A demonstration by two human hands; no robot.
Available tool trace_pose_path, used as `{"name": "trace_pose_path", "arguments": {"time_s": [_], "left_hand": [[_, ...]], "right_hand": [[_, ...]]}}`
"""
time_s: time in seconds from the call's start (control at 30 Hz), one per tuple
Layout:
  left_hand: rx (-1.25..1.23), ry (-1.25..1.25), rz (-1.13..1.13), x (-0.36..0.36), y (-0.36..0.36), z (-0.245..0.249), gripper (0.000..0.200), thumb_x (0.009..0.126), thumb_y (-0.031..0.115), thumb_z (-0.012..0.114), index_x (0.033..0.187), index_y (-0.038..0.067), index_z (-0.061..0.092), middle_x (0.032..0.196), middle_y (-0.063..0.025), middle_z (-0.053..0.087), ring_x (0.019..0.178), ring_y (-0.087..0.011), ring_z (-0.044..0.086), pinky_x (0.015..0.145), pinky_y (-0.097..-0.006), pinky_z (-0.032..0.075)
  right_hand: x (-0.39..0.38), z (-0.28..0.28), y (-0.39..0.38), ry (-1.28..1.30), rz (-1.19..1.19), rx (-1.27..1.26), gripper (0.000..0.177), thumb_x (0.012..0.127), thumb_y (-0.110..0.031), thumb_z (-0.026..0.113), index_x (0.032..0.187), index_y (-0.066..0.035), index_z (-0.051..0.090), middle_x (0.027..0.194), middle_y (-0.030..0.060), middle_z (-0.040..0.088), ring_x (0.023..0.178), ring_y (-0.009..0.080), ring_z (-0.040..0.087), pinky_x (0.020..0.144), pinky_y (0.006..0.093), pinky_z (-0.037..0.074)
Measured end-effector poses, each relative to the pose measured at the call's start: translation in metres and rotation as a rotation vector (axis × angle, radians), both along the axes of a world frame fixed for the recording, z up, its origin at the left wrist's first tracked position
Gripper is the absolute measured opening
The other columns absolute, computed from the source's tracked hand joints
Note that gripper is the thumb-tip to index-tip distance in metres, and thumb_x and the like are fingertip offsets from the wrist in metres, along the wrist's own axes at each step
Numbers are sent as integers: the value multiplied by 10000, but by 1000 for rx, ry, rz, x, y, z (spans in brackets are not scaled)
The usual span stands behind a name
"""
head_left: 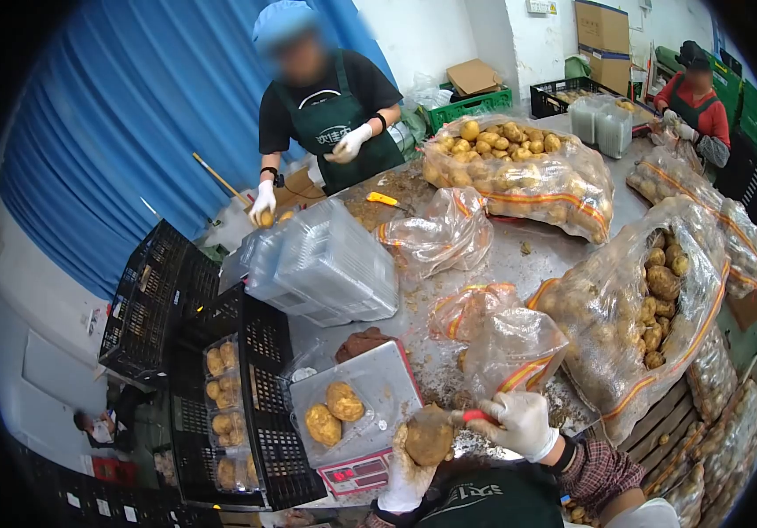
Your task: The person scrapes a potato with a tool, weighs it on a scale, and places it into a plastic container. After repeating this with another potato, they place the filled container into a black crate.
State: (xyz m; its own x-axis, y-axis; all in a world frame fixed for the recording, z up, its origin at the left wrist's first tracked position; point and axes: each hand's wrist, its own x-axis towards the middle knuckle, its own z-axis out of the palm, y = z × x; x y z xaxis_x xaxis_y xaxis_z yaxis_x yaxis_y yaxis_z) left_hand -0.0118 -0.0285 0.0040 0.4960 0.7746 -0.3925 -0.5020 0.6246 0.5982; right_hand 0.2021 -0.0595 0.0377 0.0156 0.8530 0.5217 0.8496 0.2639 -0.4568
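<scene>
My left hand (407, 482), in a white glove, holds a large potato (429, 436) above the table edge. My right hand (524, 426), also gloved, is closed around a small red-handled knife (477, 417); its tip meets the potato's right side, and most of the blade is hidden. Left of my hands stands a scale (400, 370) with a red display. A clear plastic tray on its plate bears two potatoes (344, 401). A brown cloth (363, 344) lies behind the scale.
Stacked clear trays (321, 264) stand beyond the scale. A black crate (277, 422) at left contains packed potatoes. Large potato bags (572, 317) fill the right side. A yellow-handled knife (383, 199) lies near a co-worker (334, 123) holding potatoes; another person (700, 110) works far right.
</scene>
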Motion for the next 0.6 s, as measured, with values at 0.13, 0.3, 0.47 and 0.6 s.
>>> {"name": "trace_pose_path", "arguments": {"time_s": [0.13, 0.3, 0.47, 0.6], "left_hand": [[34, -9, 3, 0, 1, -1, 642, 942, 581, 399, 1332, 72, 432, 1234, -132, 569, 1086, -281, 578, 747, -392, 525], [-4, 33, 18, -1, 2, -9, 654, 939, 593, 393, 1332, 72, 436, 1229, -132, 574, 1076, -276, 582, 749, -393, 526], [-10, 68, 35, 0, 4, -6, 675, 932, 608, 396, 1362, 89, 408, 1267, -120, 549, 1103, -268, 564, 763, -400, 530], [40, 51, 25, -2, 4, -10, 684, 925, 621, 396, 1367, 98, 406, 1285, -120, 537, 1110, -275, 567, 782, -409, 531]], "right_hand": [[-6, 1, -4, 42, 42, -23, 267, 727, -351, 755, 821, -112, 683, 592, 40, 529, 511, 220, 578, 456, 339, 446], [-1, -1, 6, 24, -19, -12, 263, 734, -357, 750, 800, -110, 688, 595, 43, 538, 517, 221, 583, 458, 337, 452], [-6, -2, 0, 32, 111, -7, 266, 746, -367, 738, 787, -109, 689, 584, 44, 532, 509, 220, 578, 453, 337, 450], [-9, 7, -1, 47, 125, 10, 257, 757, -365, 735, 790, -113, 690, 576, 41, 532, 505, 215, 577, 462, 337, 453]]}}
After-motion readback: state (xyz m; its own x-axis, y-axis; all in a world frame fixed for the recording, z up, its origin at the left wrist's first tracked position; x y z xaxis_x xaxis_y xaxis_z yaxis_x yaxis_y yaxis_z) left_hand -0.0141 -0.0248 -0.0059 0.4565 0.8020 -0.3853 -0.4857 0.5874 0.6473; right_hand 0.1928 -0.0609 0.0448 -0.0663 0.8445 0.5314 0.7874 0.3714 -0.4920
